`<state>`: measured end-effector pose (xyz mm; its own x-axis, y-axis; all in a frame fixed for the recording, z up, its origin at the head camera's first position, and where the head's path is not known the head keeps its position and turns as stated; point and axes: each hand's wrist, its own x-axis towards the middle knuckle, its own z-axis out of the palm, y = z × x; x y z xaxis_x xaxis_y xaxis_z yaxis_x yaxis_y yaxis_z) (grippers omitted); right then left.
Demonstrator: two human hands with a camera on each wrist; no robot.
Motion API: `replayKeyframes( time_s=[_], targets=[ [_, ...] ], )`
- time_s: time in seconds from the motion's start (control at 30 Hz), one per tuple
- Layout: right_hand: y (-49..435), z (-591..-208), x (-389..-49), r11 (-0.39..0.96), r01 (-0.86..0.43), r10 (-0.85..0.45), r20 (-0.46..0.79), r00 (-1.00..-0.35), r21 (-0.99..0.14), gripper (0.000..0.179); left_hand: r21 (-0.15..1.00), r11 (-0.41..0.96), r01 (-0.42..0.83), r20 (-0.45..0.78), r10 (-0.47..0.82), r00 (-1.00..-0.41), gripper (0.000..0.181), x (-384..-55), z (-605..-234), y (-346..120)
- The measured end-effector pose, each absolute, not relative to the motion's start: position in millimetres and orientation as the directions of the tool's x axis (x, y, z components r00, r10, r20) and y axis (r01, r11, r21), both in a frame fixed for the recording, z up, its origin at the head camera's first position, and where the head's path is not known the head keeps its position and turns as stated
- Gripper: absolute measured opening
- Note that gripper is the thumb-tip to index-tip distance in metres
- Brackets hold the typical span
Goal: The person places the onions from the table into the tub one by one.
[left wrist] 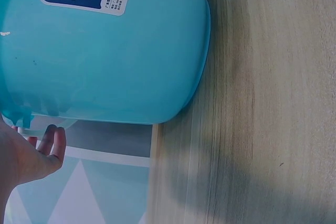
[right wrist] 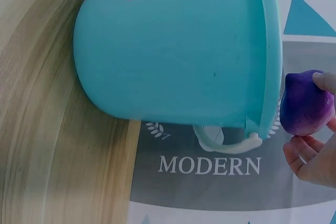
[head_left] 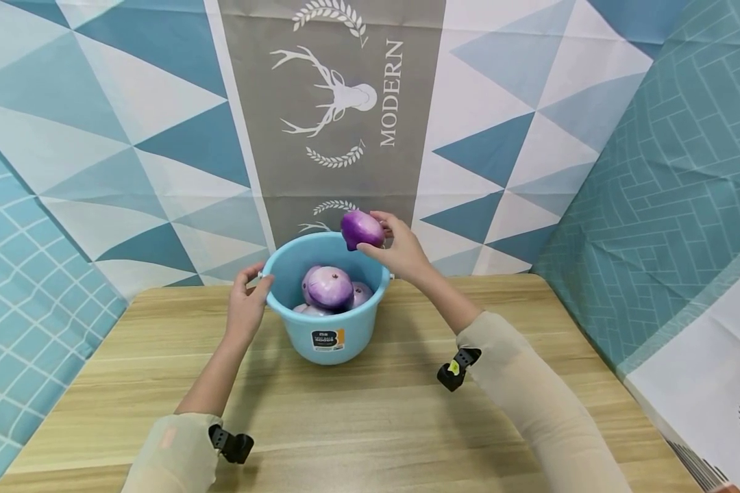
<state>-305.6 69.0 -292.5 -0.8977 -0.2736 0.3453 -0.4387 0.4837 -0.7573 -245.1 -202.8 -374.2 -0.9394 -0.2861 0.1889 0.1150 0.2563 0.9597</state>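
Observation:
A light blue bucket (head_left: 321,335) stands upright on the wooden table, with several purple-and-white onions (head_left: 329,287) inside. My right hand (head_left: 401,250) pinches a darker purple onion (head_left: 362,230) between thumb and fingers, above the bucket's right back rim. In the right wrist view that onion (right wrist: 306,103) shows its pointed tip, just beyond the rim. My left hand (head_left: 247,301) holds the bucket's left rim, its thumb at the edge and its fingers behind, beside the handle joint. The left wrist view has the left hand (left wrist: 34,156) by the pale handle (left wrist: 39,131).
The wooden table (head_left: 345,431) runs up to a patterned backdrop (head_left: 493,137) with a deer head and the word MODERN. Blue tiled sheets (head_left: 672,171) hang at the sides. A label (head_left: 328,339) is stuck on the bucket's front.

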Motion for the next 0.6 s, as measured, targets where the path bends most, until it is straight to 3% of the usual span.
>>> replayKeyframes(
  time_s=[0.6],
  targets=[
    [46,-297,-303,0.470,-0.453,-0.301,0.344,-0.889,-0.758,0.064,0.965,0.231,0.128,0.193,-0.285,-0.939,0.049,-244,-374,-202]
  ],
)
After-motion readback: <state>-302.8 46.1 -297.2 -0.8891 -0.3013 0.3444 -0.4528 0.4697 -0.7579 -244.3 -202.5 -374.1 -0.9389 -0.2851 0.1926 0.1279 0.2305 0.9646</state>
